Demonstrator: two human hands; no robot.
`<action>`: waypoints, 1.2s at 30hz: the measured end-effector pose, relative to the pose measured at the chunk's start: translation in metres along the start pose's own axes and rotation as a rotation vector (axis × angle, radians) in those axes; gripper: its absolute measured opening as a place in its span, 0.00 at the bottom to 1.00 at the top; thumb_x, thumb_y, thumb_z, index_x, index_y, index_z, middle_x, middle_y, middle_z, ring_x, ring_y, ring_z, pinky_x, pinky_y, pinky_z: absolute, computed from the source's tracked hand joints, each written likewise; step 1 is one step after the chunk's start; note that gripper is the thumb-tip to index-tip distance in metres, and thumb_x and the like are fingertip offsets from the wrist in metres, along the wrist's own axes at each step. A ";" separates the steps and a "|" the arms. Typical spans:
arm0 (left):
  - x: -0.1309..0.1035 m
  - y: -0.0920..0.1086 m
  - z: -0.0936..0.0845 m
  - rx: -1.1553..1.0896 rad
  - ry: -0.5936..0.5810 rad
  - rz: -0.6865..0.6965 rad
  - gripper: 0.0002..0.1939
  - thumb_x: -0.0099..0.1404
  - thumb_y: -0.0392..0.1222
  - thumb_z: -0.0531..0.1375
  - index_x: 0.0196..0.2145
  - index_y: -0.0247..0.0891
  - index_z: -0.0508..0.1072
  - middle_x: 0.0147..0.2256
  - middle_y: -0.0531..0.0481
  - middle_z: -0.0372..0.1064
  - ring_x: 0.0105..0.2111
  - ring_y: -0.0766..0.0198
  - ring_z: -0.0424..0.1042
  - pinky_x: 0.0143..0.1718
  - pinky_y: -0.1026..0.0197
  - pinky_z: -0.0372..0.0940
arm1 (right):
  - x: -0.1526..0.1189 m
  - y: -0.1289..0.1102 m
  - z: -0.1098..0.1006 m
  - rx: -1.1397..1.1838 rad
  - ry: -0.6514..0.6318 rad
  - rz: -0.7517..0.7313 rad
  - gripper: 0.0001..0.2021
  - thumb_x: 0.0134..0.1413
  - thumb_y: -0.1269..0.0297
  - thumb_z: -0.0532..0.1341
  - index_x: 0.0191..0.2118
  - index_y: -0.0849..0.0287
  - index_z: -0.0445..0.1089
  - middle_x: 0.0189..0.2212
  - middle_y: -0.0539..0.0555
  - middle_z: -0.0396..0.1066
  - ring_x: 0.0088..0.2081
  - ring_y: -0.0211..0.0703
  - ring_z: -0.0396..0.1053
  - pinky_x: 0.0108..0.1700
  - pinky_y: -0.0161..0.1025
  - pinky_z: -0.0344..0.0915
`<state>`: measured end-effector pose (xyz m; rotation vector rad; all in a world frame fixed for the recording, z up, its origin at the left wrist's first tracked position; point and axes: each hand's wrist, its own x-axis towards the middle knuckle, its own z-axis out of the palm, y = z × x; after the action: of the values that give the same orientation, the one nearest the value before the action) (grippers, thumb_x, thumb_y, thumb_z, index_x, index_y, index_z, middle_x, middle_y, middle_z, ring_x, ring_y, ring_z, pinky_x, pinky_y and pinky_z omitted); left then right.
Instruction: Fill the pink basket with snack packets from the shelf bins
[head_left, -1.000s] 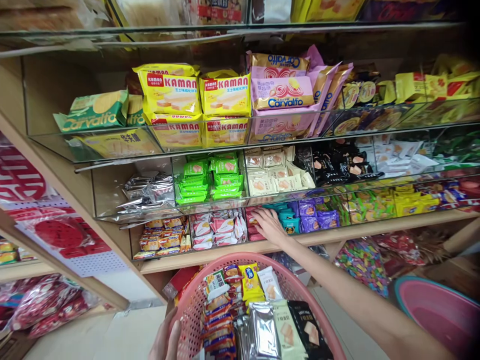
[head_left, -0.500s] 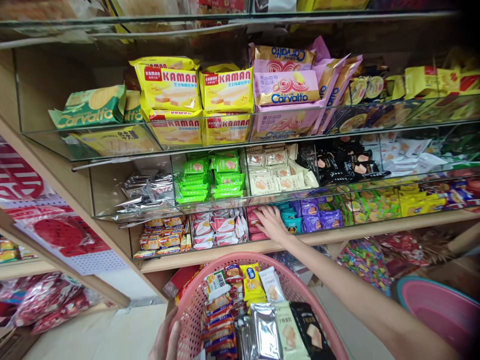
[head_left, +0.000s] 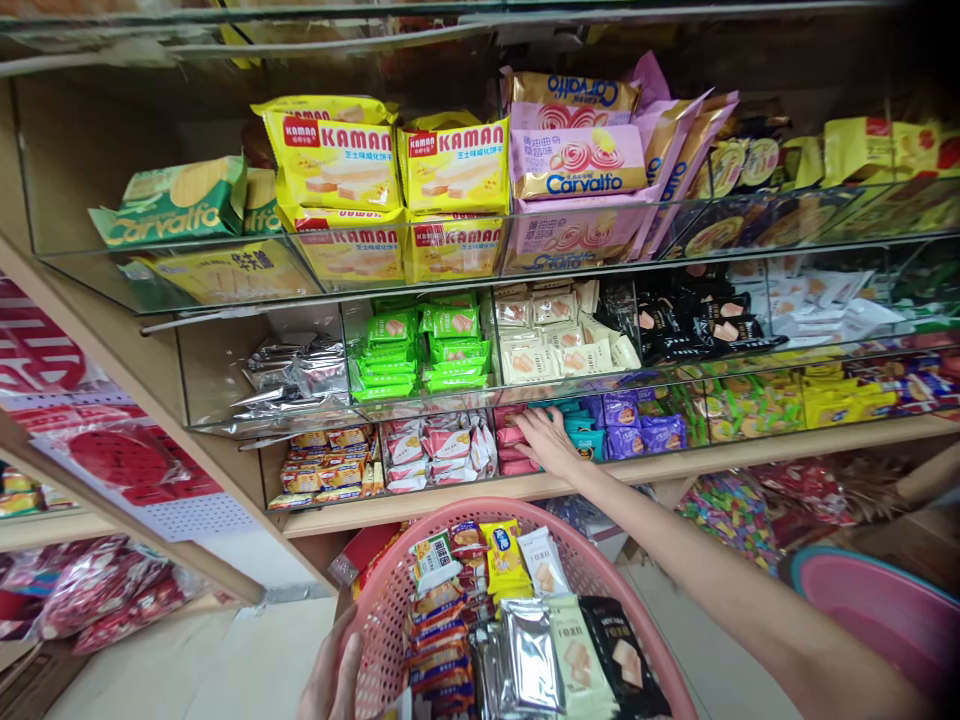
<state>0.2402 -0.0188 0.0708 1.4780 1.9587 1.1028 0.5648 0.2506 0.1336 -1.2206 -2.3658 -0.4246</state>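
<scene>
R hand (head_left: 546, 442), fingers part-spread, is over pink-red pkts (head_left: 511, 452) on far bottom shelf (head_left: 337, 516), w/ teal pkts (head_left: 589, 442) just right; can't tell if it grips any. L hand (head_left: 331, 668), partly in view, is at left rim of pink basket (head_left: 384, 600), near; can't tell how open or if gripping. Silver pkts (head_left: 531, 655) sit in basket.

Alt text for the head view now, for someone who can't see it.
The right hand is over pink packets on a low shelf, beside teal packets. The left hand is at the side of a pink basket holding wrapped snacks.
</scene>
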 end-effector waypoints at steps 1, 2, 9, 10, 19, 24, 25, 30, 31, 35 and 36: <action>0.001 0.001 -0.001 -0.003 -0.016 -0.028 0.26 0.63 0.57 0.46 0.52 0.38 0.65 0.52 0.46 0.66 0.56 0.55 0.61 0.59 0.50 0.55 | -0.001 0.001 0.000 0.005 -0.003 -0.008 0.13 0.53 0.68 0.57 0.46 0.61 0.63 0.43 0.59 0.67 0.46 0.51 0.58 0.50 0.48 0.46; 0.001 0.001 -0.001 -0.002 -0.022 -0.046 0.27 0.64 0.57 0.46 0.52 0.37 0.65 0.53 0.45 0.65 0.56 0.55 0.60 0.60 0.51 0.54 | -0.001 0.002 0.000 0.010 -0.004 -0.016 0.12 0.53 0.68 0.57 0.44 0.61 0.64 0.43 0.59 0.67 0.46 0.51 0.58 0.51 0.48 0.46; -0.001 -0.005 0.001 0.008 -0.006 -0.008 0.23 0.65 0.53 0.47 0.52 0.39 0.65 0.53 0.46 0.65 0.56 0.56 0.61 0.60 0.49 0.53 | -0.006 0.005 -0.007 0.059 0.015 -0.023 0.08 0.56 0.68 0.55 0.42 0.59 0.64 0.41 0.58 0.68 0.45 0.50 0.59 0.51 0.47 0.46; -0.001 -0.005 0.001 0.011 0.003 -0.006 0.23 0.65 0.53 0.47 0.51 0.39 0.65 0.53 0.46 0.65 0.55 0.56 0.62 0.59 0.49 0.54 | -0.007 0.005 -0.009 0.076 0.026 -0.018 0.08 0.56 0.68 0.54 0.42 0.58 0.63 0.41 0.57 0.68 0.45 0.50 0.59 0.51 0.47 0.47; -0.003 0.006 0.004 0.028 0.028 -0.070 0.28 0.63 0.58 0.46 0.51 0.37 0.65 0.52 0.43 0.66 0.55 0.53 0.62 0.58 0.44 0.55 | -0.035 -0.002 -0.055 0.234 0.211 0.043 0.08 0.56 0.63 0.56 0.42 0.57 0.63 0.41 0.55 0.69 0.47 0.48 0.61 0.50 0.45 0.49; -0.005 0.011 0.005 0.019 -0.007 -0.089 0.27 0.64 0.58 0.45 0.53 0.38 0.63 0.54 0.43 0.64 0.56 0.55 0.60 0.59 0.47 0.53 | -0.070 -0.036 -0.094 0.394 0.247 0.057 0.12 0.55 0.57 0.58 0.42 0.56 0.64 0.40 0.55 0.70 0.46 0.48 0.64 0.50 0.47 0.54; -0.006 0.012 0.006 0.024 -0.008 -0.092 0.27 0.64 0.58 0.45 0.53 0.38 0.63 0.53 0.43 0.64 0.56 0.56 0.60 0.59 0.47 0.53 | -0.078 -0.047 -0.101 0.450 0.220 0.091 0.13 0.55 0.55 0.59 0.42 0.56 0.65 0.39 0.55 0.70 0.45 0.48 0.64 0.48 0.46 0.56; -0.008 0.016 0.007 0.046 -0.024 -0.089 0.27 0.65 0.57 0.45 0.54 0.38 0.62 0.54 0.43 0.63 0.55 0.56 0.60 0.58 0.50 0.54 | -0.116 -0.115 -0.121 0.882 -0.167 0.326 0.15 0.50 0.52 0.61 0.41 0.54 0.65 0.37 0.51 0.70 0.39 0.44 0.67 0.40 0.40 0.63; -0.008 0.017 0.007 0.048 -0.027 -0.093 0.27 0.65 0.57 0.44 0.55 0.38 0.62 0.54 0.43 0.63 0.55 0.56 0.61 0.57 0.50 0.54 | -0.124 -0.128 -0.123 0.974 -0.273 0.350 0.15 0.50 0.52 0.61 0.40 0.54 0.65 0.37 0.50 0.70 0.38 0.42 0.67 0.39 0.38 0.63; -0.009 0.017 0.006 0.046 -0.029 -0.104 0.28 0.65 0.57 0.44 0.54 0.37 0.62 0.53 0.42 0.64 0.54 0.56 0.62 0.56 0.51 0.56 | -0.156 -0.174 -0.122 1.175 -0.648 0.393 0.12 0.50 0.53 0.61 0.36 0.55 0.65 0.31 0.47 0.69 0.33 0.38 0.66 0.35 0.34 0.61; -0.009 0.016 0.006 0.047 -0.025 -0.101 0.28 0.65 0.57 0.44 0.54 0.37 0.62 0.53 0.42 0.64 0.54 0.56 0.62 0.56 0.51 0.56 | -0.164 -0.183 -0.120 1.168 -0.708 0.402 0.12 0.50 0.54 0.61 0.35 0.55 0.65 0.31 0.47 0.69 0.32 0.38 0.65 0.34 0.33 0.61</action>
<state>0.2569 -0.0234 0.0796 1.3934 2.0309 0.9965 0.5266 -0.0202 0.1399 -1.2139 -2.0662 1.5089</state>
